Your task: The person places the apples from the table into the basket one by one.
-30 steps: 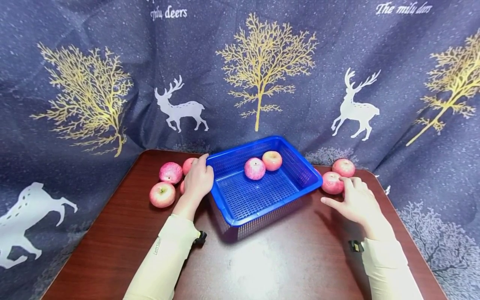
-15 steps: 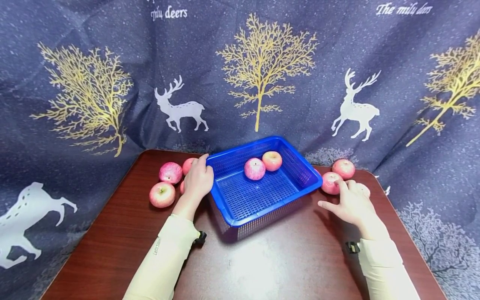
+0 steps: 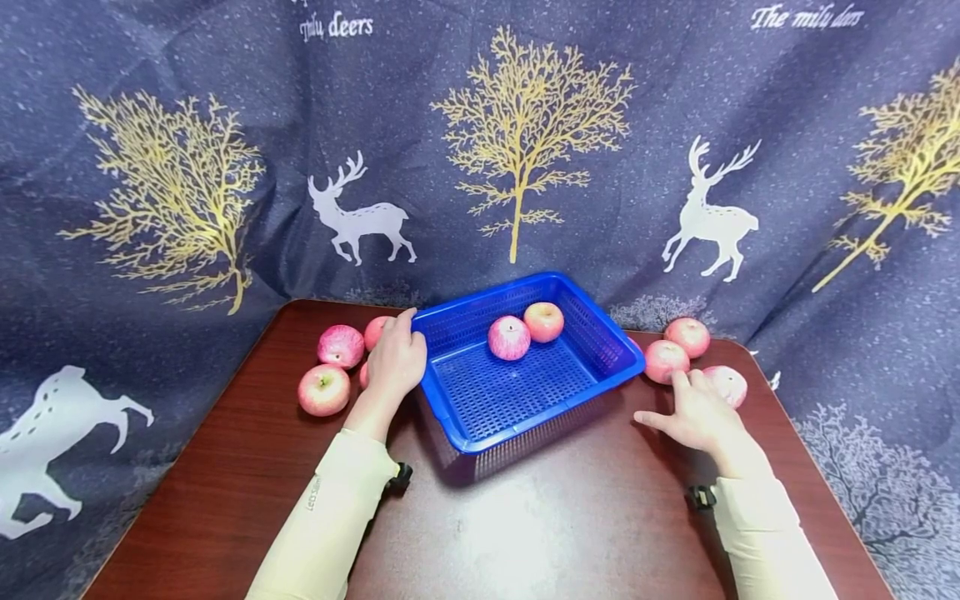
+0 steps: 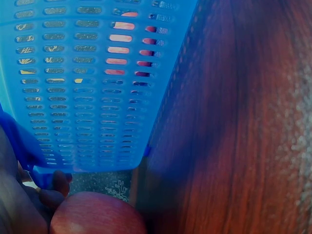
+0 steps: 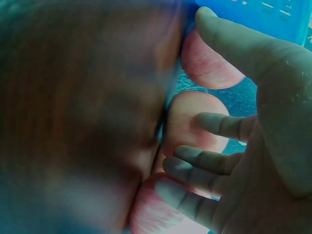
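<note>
Left grip [image 3: 397, 358] clasps blue basket [image 3: 540, 417], right grip [image 3: 701, 417] spreads by apples [image 3: 667, 362]

Watching remotely, I see the left grip curled over the left end of the basket, which stands on the bench [image 3: 585, 508] with two red apples [image 3: 509, 338] inside. On my right, the other grip is wide, thumb well apart from the fingers [image 5: 187, 170], which overlap the apples in view; I cannot tell whether they touch.

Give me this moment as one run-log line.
left hand: grips blue basket at left rim | right hand: beside right-side apples, holding none | basket: two apples inside
</note>
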